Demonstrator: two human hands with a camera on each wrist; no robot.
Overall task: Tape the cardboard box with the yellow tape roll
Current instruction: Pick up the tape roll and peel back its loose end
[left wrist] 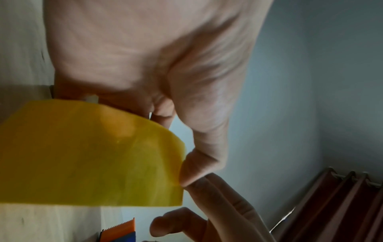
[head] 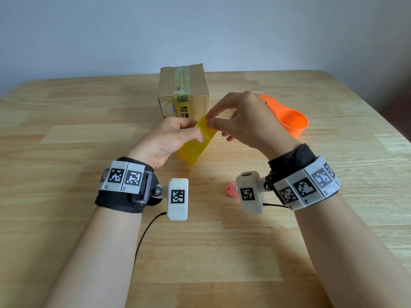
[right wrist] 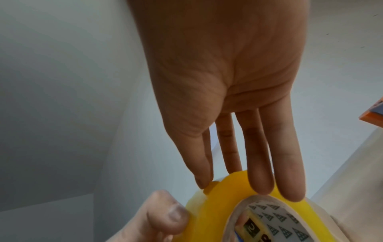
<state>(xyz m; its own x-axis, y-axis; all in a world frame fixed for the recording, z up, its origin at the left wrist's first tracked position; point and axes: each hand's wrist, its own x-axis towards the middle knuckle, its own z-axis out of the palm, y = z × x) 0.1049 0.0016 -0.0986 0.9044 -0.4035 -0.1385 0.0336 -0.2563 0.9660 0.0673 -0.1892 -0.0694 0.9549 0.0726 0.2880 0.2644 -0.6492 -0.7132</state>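
orange tape dispenser (head: 287, 117) partly behind right hand (head: 251, 123), small pink thing (head: 231, 188) half hidden by wrist camera

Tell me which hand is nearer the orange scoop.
Right. The right hand is just in front of the orange scoop, overlapping its handle; the left hand is farther left, gripping the yellow tape roll.

A light wooden table (head: 89, 112) of joined planks fills the lower part of the head view, its far corners rounded. Behind it rises a plain pale blue-grey wall (head: 200, 30), evenly lit by soft light. At the far right edge a dark reddish-brown piece of furniture (head: 398, 101) stands beside the table.
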